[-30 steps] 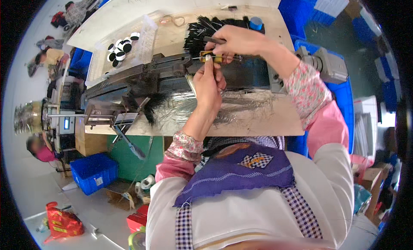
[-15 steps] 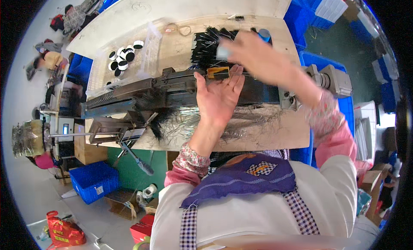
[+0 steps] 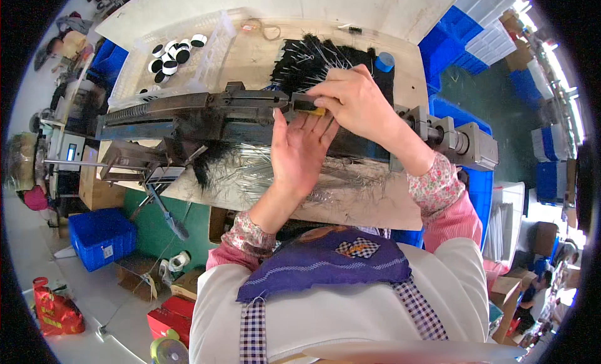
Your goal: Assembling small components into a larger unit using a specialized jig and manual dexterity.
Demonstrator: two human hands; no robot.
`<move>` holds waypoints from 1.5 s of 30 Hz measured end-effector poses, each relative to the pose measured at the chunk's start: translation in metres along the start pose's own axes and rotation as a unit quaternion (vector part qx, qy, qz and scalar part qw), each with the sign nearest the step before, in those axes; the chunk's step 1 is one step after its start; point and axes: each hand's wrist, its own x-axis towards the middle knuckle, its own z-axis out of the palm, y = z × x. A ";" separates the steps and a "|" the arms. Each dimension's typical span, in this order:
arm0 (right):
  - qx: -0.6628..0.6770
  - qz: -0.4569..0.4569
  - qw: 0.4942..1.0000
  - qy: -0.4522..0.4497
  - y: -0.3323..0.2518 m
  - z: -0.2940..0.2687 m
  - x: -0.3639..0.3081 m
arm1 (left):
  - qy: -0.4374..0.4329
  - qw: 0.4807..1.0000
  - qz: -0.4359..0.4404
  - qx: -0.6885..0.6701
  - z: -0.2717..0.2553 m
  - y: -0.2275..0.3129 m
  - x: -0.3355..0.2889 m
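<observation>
Stretching under left hand (image 3: pixel 297 156) and right hand (image 3: pixel 358 103): pale wooden bench (image 3: pixel 391 204). Long metal machine (image 3: pixel 200 104) beyond left hand. Fuzzy black bristle heap (image 3: pixel 293 68) beyond right hand. Left palm upturned, fingers extended; right fingers bent, cannot tell if pinching. Yellow-edged block (image 3: pixel 305 103) at both hands' fingertips.

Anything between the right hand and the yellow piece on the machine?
Nothing visible. The right hand has its thumb and fingertips right at the yellow piece; contact is hard to confirm. The left hand, palm up, reaches toward it from the person's side, not between them.
</observation>
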 end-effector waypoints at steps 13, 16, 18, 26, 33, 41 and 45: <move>-0.060 -0.007 0.998 -0.020 0.003 -0.011 -0.008 | -0.016 0.999 -0.030 0.013 0.002 0.009 0.002; -0.063 -0.007 0.998 -0.012 0.006 -0.007 -0.011 | -0.028 0.999 -0.039 0.007 -0.002 0.009 0.004; -0.058 -0.013 0.998 -0.001 0.006 -0.007 -0.010 | -0.021 0.999 -0.039 0.012 -0.005 0.008 0.005; -0.051 0.002 0.998 -0.038 -0.002 -0.011 -0.004 | -0.022 0.999 -0.041 0.012 0.000 0.012 0.003; -0.013 -0.008 1.000 -0.020 0.001 -0.022 0.000 | -0.032 0.998 -0.054 -0.003 -0.001 0.015 0.000; -0.151 0.054 0.981 -0.110 -0.047 -0.019 -0.013 | -0.007 0.999 -0.037 0.007 -0.008 0.024 -0.005; -0.138 0.019 0.988 -0.068 -0.046 -0.012 -0.017 | 0.103 0.993 -0.060 0.013 0.015 0.025 -0.006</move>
